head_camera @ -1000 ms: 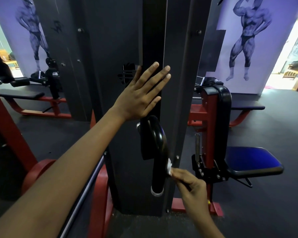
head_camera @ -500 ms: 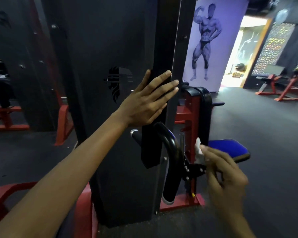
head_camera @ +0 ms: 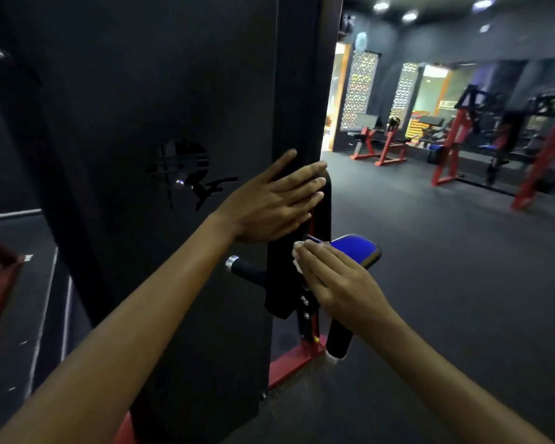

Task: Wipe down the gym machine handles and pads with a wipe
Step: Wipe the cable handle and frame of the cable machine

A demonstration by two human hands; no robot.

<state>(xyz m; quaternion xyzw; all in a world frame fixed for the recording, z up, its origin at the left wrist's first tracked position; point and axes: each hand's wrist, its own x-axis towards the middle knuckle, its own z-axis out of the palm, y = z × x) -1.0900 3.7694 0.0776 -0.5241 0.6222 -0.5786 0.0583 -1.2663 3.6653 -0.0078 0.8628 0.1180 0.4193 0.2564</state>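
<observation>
Head view: left hand at frame centre, fingers straight and together, flat against the edge of the black panel. Right hand just below it, fingers straight and close together, pressing a white wipe onto the handle; only a corner of the wipe shows past the fingertips. The handle's curve is hidden by the hand and a black bracket; its grip ends stick out left and lower right. Blue pad behind is partly covered. Red machines at upper right are blurred.
</observation>
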